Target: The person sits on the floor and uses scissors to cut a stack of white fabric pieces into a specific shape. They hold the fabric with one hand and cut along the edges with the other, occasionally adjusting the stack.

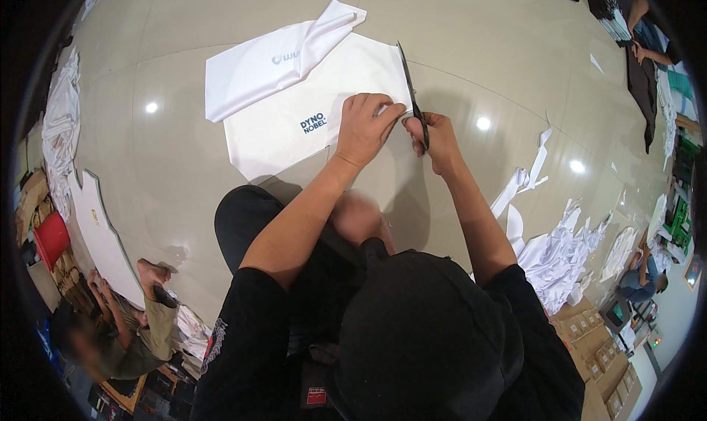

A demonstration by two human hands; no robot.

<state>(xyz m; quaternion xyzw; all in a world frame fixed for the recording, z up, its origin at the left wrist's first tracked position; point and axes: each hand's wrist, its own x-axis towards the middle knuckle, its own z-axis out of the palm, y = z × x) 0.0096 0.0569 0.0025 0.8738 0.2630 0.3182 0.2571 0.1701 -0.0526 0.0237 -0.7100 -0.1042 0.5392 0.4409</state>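
A white cloth panel (269,138) with a small dark blue print lies flat on the floor in front of me. Over its far left part rests a folded piece of white cloth (243,79), with a print showing faintly through. My left hand (366,126) presses on the panel near its right edge, fingers bent and pinching the border. In my right hand (440,143) is a pair of black scissors (409,75), its long blades pointing away from me along that right edge. How far the blades are apart is hard to see.
White cloth scraps (563,252) are heaped on the right, with thin offcuts beside them. A stack of white panels (107,230) lies at left near a seated person (125,333). Other people work at the far right by dark cloth (642,90). Cardboard (593,347) lies at lower right.
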